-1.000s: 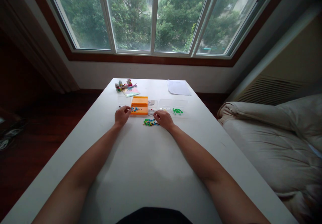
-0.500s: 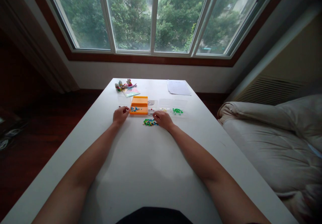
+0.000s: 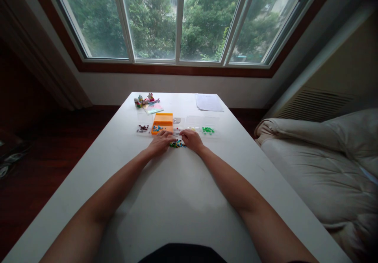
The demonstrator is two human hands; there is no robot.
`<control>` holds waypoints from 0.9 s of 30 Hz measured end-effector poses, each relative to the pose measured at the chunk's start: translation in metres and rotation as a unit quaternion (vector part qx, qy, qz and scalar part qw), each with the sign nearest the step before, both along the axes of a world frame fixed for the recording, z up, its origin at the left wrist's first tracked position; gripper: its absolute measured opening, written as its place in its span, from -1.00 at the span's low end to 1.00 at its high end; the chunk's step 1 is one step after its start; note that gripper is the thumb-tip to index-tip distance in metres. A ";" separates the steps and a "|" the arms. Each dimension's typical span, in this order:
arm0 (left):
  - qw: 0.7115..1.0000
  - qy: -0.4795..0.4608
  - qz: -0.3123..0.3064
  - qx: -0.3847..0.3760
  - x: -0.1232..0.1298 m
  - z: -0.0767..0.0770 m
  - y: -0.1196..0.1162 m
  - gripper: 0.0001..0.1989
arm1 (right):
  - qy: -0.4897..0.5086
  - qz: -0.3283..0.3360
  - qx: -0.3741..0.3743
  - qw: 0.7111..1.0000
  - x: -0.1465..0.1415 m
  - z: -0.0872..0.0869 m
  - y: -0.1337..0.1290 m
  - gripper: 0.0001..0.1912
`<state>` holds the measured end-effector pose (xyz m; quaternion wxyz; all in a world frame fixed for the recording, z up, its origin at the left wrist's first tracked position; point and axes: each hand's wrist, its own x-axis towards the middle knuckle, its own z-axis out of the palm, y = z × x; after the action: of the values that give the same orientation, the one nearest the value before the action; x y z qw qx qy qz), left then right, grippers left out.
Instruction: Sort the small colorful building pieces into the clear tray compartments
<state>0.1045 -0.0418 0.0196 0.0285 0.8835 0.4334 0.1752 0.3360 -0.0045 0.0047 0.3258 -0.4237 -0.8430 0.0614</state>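
My left hand (image 3: 161,142) lies palm down at the near edge of the orange box, its fingers stretched out to the left side of a mixed pile of small coloured beads (image 3: 177,144). Over the right side of that pile is my right hand (image 3: 192,139), its thumb and fingertips pinched together; whatever is between them is too small to make out. Blue beads (image 3: 157,128) lie in the orange box (image 3: 165,119). Dark brown beads (image 3: 143,128) sit in a clear box to its left. Green beads (image 3: 208,130) fill part of a clear box on the right.
A small clear box (image 3: 178,122) stands between the orange box and a clear box with pale yellow beads (image 3: 192,129). Small toy figures (image 3: 140,100) and a pastel card (image 3: 153,108) are at the far left of the white table (image 3: 177,200). Papers (image 3: 209,102) lie far right.
My left hand has moved right from beside the orange box to the bead pile, uncovering the dark brown beads. My right hand has stayed nearly in place.
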 end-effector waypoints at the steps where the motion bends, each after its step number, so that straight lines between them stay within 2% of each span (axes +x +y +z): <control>1: 1.000 0.002 0.008 -0.001 -0.001 -0.001 0.001 -0.55 | 0.000 0.000 -0.001 1.000 0.000 0.000 0.000 -0.79; 6: 0.999 -0.020 0.045 0.012 -0.006 -0.005 0.005 -0.62 | 0.005 0.006 -0.001 1.000 0.000 0.002 -0.002 -0.79; 19: 0.990 -0.041 0.130 0.020 -0.019 -0.002 0.001 -0.85 | 0.009 0.010 -0.005 1.000 0.001 0.001 -0.002 -0.77; 23: 0.985 -0.079 0.152 0.012 -0.021 -0.002 0.003 -0.85 | 0.004 0.014 -0.005 1.000 -0.001 0.001 -0.003 -0.77; 27: 0.968 -0.126 0.218 -0.014 -0.025 -0.001 0.007 -0.81 | -0.015 0.036 0.014 0.999 -0.007 0.003 -0.005 -0.79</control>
<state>0.0798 -0.0348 0.0187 0.0565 0.7381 0.6108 0.2811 0.3290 -0.0094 0.0078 0.3168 -0.3892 -0.8632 0.0547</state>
